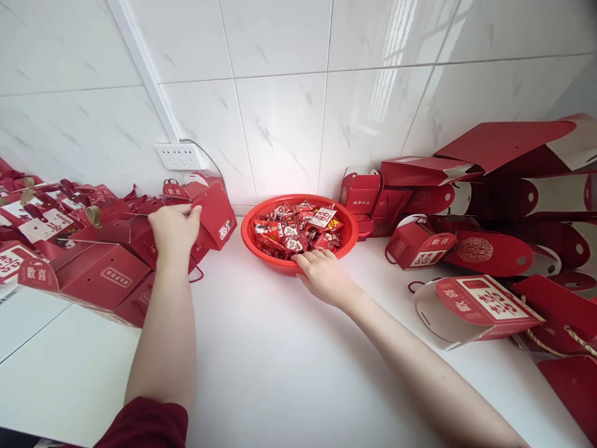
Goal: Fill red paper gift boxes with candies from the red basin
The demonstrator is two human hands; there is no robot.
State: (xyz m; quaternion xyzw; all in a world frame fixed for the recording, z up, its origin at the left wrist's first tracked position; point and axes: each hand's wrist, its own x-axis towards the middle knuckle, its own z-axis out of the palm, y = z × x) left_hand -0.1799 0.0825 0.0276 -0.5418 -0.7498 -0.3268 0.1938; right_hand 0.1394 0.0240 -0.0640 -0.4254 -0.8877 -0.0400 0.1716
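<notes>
A red basket (pixel 249 239) heaped with wrapped candies (pixel 298 227) is reached into by the right hand (pixel 324 274), fingers curled over the near rim among the candies; whether any is gripped cannot be told. A red gift box (pixel 212 211) is pinched at its top by the left hand (pixel 173 227). Finished boxes (pixel 93 267) are piled left of that hand, flat folded boxes (pixel 489 249) right of the right hand.

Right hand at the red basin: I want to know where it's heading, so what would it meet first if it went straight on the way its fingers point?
Probably the wrapped candies heaped in the red basin; the right hand already has its fingertips over the near rim.
</notes>
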